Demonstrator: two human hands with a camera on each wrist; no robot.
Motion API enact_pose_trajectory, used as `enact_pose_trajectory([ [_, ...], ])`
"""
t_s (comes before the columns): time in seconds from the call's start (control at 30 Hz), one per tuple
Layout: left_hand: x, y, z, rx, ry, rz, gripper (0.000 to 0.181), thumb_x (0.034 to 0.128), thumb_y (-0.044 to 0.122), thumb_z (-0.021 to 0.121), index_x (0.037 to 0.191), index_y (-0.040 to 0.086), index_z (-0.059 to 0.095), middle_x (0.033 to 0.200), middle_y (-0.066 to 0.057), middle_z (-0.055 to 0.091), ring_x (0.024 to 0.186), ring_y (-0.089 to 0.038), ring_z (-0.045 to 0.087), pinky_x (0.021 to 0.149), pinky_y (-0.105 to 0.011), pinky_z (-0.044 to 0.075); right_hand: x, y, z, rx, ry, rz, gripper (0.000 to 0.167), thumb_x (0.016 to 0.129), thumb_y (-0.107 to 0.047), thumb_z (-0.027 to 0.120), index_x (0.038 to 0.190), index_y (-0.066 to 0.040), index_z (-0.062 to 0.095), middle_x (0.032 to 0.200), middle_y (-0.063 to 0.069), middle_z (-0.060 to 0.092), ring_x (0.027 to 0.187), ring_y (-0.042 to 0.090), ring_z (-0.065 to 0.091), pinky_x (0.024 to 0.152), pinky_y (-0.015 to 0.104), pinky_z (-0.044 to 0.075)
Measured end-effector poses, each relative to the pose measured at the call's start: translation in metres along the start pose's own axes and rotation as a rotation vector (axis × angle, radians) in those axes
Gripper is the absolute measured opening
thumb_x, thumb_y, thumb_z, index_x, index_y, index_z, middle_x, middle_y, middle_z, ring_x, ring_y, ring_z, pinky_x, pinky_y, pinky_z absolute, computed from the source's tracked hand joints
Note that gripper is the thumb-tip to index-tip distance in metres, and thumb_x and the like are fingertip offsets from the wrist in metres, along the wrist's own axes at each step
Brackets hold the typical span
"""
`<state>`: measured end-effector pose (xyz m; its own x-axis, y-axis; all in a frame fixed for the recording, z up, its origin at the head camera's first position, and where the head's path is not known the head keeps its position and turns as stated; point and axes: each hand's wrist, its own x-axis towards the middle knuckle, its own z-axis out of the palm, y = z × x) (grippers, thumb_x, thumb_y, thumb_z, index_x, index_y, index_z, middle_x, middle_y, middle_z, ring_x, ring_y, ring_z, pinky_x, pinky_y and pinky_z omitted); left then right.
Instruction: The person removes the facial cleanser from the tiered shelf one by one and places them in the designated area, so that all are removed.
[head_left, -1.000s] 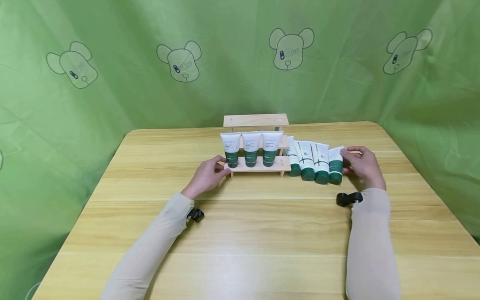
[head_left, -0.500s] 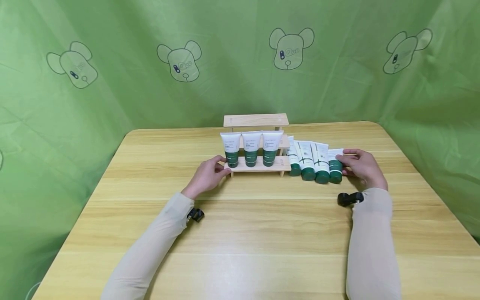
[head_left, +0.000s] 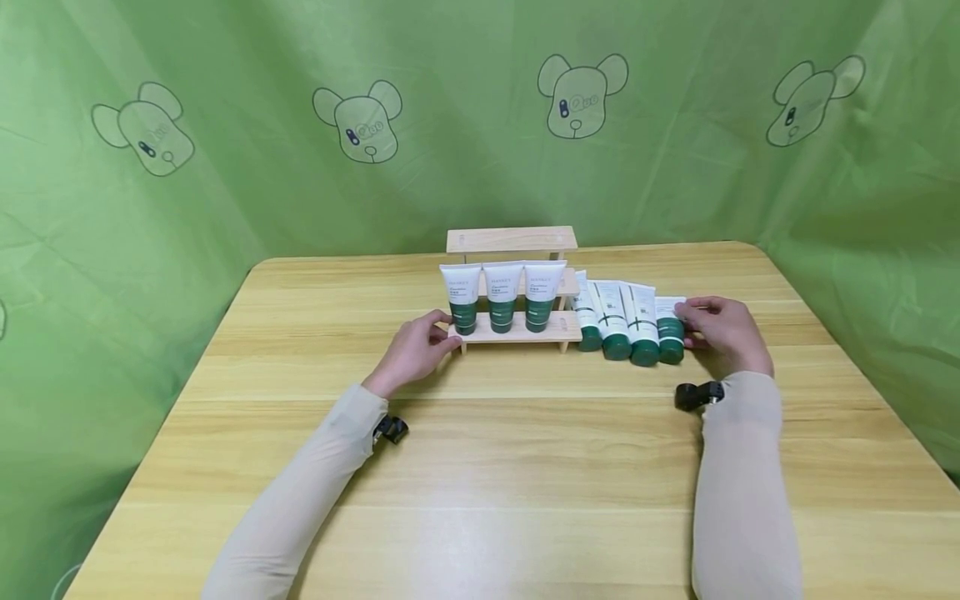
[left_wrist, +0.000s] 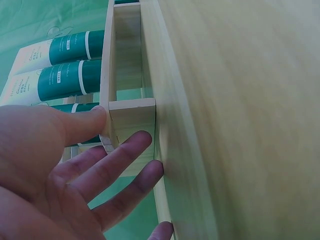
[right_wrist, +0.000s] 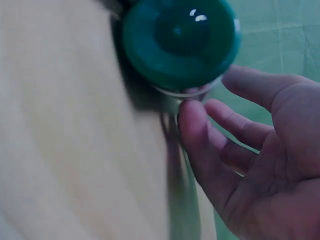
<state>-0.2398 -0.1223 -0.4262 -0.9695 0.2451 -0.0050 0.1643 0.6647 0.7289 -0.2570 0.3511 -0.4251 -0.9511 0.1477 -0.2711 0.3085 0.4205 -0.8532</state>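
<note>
On the table stands a stepped wooden display rack (head_left: pixel 517 329) with three white-and-green cosmetic tubes (head_left: pixel 502 297) upright, caps down, along its lowest step. My left hand (head_left: pixel 414 350) holds the left end of that step; in the left wrist view its thumb (left_wrist: pixel 85 125) lies against the board's end, with the other fingers beside and under it. To the right of the rack, several more tubes lie side by side on the table. Between thumb and fingers, my right hand (head_left: pixel 726 333) grips the rightmost tube (head_left: pixel 671 332), whose green cap (right_wrist: pixel 180 42) fills the top of the right wrist view.
The rack's upper steps, such as its top board (head_left: pixel 512 240), bear no tubes. Lying tubes (head_left: pixel 611 321) overlap close against the rack's right side. A green curtain (head_left: pixel 480 167) hangs behind the wooden table (head_left: pixel 480 475).
My right hand has shifted slightly, and the rightmost tube has turned a little, its white end moving left toward its neighbour. The left hand and rack have stayed in place.
</note>
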Motion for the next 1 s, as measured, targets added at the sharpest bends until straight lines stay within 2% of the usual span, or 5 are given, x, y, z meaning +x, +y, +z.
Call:
enact_pose_trajectory([
  [0.17,0.000,0.000,0.000,-0.002,0.000,-0.001,0.042,0.0993,0.028,0.069,0.135,0.008,0.060,0.115,-0.013,0.074,0.106,-0.027,0.071,0.096,-0.043,0.055,-0.004,-0.004,-0.004,-0.060,-0.032,-0.013,0.077,0.102,-0.053,0.054,0.151,0.005,0.037,0.127,0.015,0.051,0.104,0.021,0.057,0.086,0.030,0.060],
  [0.43,0.000,0.000,0.001,0.003,0.000,0.003,0.042,0.0997,0.028,0.069,0.136,0.007,0.059,0.114,-0.014,0.074,0.104,-0.027,0.071,0.092,-0.042,0.057,-0.019,-0.022,-0.014,-0.174,-0.031,-0.098,0.088,0.100,-0.063,0.047,0.156,0.003,0.031,0.151,0.029,0.039,0.130,0.043,0.046,0.106,0.054,0.045],
  [0.67,0.000,0.001,0.000,0.003,0.002,0.007,0.043,0.0996,0.028,0.069,0.136,0.007,0.059,0.115,-0.014,0.074,0.105,-0.028,0.071,0.095,-0.043,0.056,-0.037,-0.049,-0.023,-0.238,0.118,-0.205,0.083,0.099,-0.062,0.050,0.156,-0.004,0.038,0.141,0.012,0.049,0.111,0.018,0.053,0.082,0.024,0.048],
  [0.8,0.000,0.001,0.000,0.006,0.001,0.004,0.043,0.0998,0.028,0.069,0.136,0.007,0.059,0.115,-0.014,0.074,0.105,-0.028,0.071,0.095,-0.043,0.056,-0.045,-0.058,-0.025,-0.218,0.142,-0.233,0.078,0.099,-0.061,0.054,0.154,-0.008,0.042,0.128,-0.004,0.053,0.101,0.004,0.052,0.078,0.018,0.047],
  [1.0,0.001,-0.001,0.001,0.017,0.000,0.005,0.042,0.0999,0.028,0.069,0.135,0.006,0.059,0.118,-0.015,0.073,0.108,-0.029,0.070,0.097,-0.043,0.055,-0.053,-0.069,-0.026,-0.169,0.193,-0.274,0.066,0.098,-0.057,0.059,0.148,-0.014,0.049,0.117,-0.019,0.055,0.106,0.001,0.051,0.075,0.013,0.045],
])
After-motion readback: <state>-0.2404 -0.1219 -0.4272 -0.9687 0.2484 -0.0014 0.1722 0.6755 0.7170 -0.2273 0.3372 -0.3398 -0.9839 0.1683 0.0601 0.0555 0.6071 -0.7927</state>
